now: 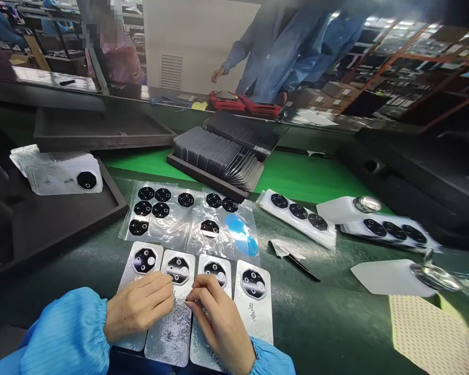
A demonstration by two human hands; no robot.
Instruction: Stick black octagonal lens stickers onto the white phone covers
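Several silvery phone-shaped plates lie side by side at the front of the green table, each with a black octagonal part near its top. My left hand [143,304] rests over the leftmost plate [131,338] and the edge of the second plate [168,338], fingers curled together; what they hold, if anything, is hidden. Over the third plate [198,341] is my right hand [221,323], thumb and index finger pinched at a tiny dark thing too small to name. The rightmost plate [258,320] is untouched. Behind them lie clear film sheets [175,226] with black octagonal stickers.
A black rack of thin plates [214,156] stands at the back. On the left, a dark tray [62,219] holds stacked silvery plates [62,174]. To the right are sticker strips [297,219], tweezers [305,268], two white bottles [391,276] and yellow sheets [433,333]. People stand beyond.
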